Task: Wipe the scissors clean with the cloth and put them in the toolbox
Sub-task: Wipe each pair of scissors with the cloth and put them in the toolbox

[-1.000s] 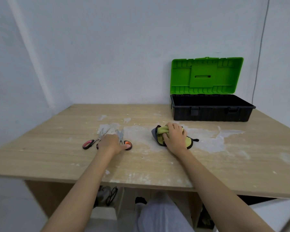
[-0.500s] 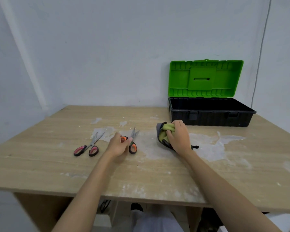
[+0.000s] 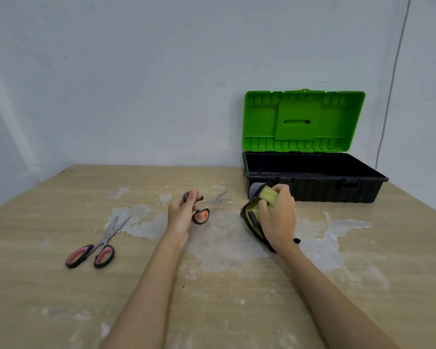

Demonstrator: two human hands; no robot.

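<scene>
Left hand point(image 3: 180, 215) grips orange-handled scissors point(image 3: 201, 215) by the handles, blades blurred. Right hand point(image 3: 277, 217) clutches the bunched cloth point(image 3: 252, 210) near the open toolbox point(image 3: 312, 187). Pink-handled scissors point(image 3: 96, 248) lie on the surface point(image 3: 237, 298).

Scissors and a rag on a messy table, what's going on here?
A person is about to clean scissors. The left hand holds an orange-handled pair by its handles, and the right hand grips a bunched cloth. A pink-handled pair lies on the table. The toolbox stands open, nothing visible inside.
</scene>
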